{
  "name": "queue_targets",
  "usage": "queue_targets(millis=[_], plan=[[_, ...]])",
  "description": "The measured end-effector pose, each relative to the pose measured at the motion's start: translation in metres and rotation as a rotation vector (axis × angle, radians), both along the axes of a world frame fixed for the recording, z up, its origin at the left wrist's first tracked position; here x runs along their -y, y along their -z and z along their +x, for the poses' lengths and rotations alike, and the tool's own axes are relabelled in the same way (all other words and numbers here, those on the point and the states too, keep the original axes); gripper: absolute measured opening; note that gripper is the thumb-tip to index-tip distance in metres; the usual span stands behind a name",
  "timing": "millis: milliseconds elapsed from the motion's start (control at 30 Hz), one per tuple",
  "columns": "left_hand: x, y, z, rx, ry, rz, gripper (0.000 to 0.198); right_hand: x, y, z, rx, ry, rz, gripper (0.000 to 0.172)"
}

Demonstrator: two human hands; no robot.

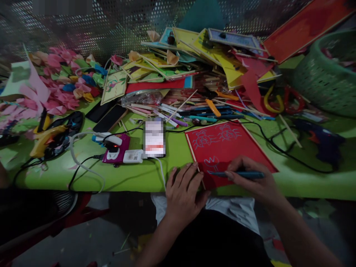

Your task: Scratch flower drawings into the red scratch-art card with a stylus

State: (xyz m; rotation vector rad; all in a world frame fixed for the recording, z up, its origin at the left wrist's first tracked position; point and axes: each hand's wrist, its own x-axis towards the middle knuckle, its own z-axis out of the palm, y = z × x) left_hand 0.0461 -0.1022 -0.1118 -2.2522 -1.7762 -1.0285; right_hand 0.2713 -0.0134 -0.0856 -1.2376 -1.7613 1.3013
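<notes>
A red sheet (244, 148) edged with thin wooden strips lies at the front of the green table. Two small animal figures drawn in pale lines show near its far edge, and a third pale outline (211, 163) is nearer to me. My right hand (250, 180) grips a blue pen (247, 174), held almost level, its tip at the lower end of that third outline. Fingers spread, my left hand (185, 189) rests flat on the sheet's left edge and the table beside it.
Left of the sheet are a lit phone (154, 139) and a purple power strip (118, 148) with cables. Pens, sticks and framed sheets (217, 55) pile up behind. Glue guns (319, 141) (50, 139) lie at both sides; a green basket (314, 74) stands right.
</notes>
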Motion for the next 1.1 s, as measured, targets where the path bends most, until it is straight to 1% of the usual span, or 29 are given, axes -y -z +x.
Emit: queue_targets(millis=[133,433,867,1100], plan=[[0.0001,-0.0002,-0.0008,-0.004,0.006,-0.021,0.034,-0.0010,0.0008,0.0010,-0.006,0.017,-0.011,0.028],[-0.0004,-0.0002,-0.0014,-0.007,0.008,-0.004,0.035,0.0007,0.0028,0.0056,-0.026,0.043,0.012,0.024],[-0.0002,0.0004,-0.0016,-0.009,0.004,-0.017,0.035,0.0028,0.0071,0.0068,-0.089,0.146,0.015,0.026],[-0.0009,-0.0023,-0.0017,-0.015,0.006,-0.021,0.034,0.0024,0.0041,0.0053,-0.114,0.153,0.021,0.025]])
